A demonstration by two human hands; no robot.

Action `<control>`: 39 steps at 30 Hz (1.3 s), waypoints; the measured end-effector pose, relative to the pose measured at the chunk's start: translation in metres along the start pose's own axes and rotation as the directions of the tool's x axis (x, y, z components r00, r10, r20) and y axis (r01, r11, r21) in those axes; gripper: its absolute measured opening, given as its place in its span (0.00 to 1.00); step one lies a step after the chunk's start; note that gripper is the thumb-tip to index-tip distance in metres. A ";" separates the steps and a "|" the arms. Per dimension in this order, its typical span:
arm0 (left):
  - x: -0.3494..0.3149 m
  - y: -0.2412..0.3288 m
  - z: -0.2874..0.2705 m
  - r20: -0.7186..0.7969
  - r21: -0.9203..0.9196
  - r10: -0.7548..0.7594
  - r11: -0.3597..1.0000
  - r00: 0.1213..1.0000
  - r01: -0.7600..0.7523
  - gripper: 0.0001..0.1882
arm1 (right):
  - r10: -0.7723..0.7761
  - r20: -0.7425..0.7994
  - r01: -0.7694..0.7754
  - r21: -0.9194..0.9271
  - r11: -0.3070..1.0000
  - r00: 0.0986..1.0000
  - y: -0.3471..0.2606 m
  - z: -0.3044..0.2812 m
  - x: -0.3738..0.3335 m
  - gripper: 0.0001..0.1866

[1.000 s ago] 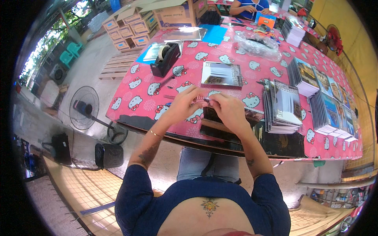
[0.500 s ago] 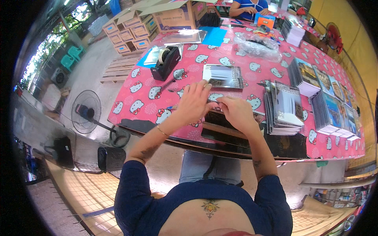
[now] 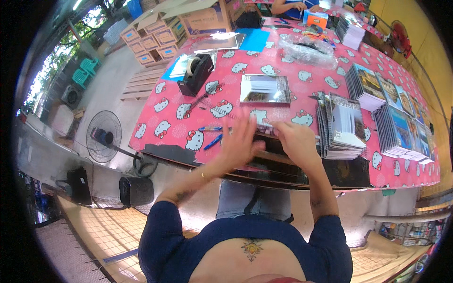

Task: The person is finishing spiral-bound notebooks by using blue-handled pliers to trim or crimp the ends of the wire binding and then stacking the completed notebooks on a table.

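Observation:
My left hand (image 3: 239,140), blurred by motion, hovers with fingers stretched over the table's near edge. My right hand (image 3: 297,141) is closed, its thumb and fingertips pinched together at the far edge of a dark, flat item; what they pinch is too small to tell. That dark brown-and-black item (image 3: 276,159) lies below both hands, partly covered by them. Just beyond is a notebook (image 3: 265,88) with a grey and white picture cover. Blue pens (image 3: 213,141) lie left of my left hand. A loose black spiral coil (image 3: 197,102) lies farther left.
Right of my right hand stands a stack of spiral notebooks (image 3: 347,123), with more stacks (image 3: 401,132) beyond. A black tape dispenser (image 3: 196,78) and clear plastic wrap (image 3: 309,53) lie farther back. Cardboard boxes (image 3: 203,21) stand behind. Across the table, another person's hands (image 3: 302,6) are at work.
My left hand has drawn back toward me, its fingers now spread, uncovering the pens. My right hand has shifted slightly to the right and stays pinched.

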State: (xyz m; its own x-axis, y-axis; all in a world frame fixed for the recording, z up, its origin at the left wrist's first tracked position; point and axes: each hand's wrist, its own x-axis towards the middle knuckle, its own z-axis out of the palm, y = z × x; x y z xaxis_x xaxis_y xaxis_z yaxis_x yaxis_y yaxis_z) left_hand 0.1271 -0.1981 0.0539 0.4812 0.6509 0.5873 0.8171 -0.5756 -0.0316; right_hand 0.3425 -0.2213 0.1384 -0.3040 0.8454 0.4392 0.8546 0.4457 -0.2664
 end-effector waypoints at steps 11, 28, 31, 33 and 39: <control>0.049 0.004 -0.026 0.089 0.047 0.029 0.998 0.996 -0.033 0.50 | -0.017 0.058 0.011 0.102 0.995 0.998 0.007 0.001 0.001 0.14; 0.030 0.023 -0.019 0.252 -0.087 0.173 0.984 0.952 -0.155 0.49 | 0.087 0.161 -0.101 0.079 0.992 0.983 0.005 -0.009 0.006 0.21; 0.017 0.033 -0.027 0.281 -0.196 0.169 0.974 0.945 -0.116 0.46 | 0.047 0.096 -0.055 0.087 0.995 0.994 0.009 -0.006 -0.001 0.23; 0.053 0.024 -0.029 0.173 -0.070 0.085 0.995 0.981 -0.074 0.46 | 0.048 0.083 -0.051 0.038 0.998 0.995 0.010 -0.009 0.000 0.27; 0.020 0.035 -0.021 0.200 -0.125 0.179 0.980 0.963 -0.156 0.43 | 0.355 -0.094 -0.155 0.776 0.612 0.930 0.055 -0.016 -0.049 0.38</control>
State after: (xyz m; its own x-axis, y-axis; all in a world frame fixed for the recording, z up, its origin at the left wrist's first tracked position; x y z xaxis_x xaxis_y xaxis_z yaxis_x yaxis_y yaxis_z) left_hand 0.1585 -0.2155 0.0815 0.6730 0.6232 0.3985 0.6859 -0.7273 -0.0210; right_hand 0.4110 -0.2426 0.1161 0.0605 0.9169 0.3945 0.2435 0.3697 -0.8967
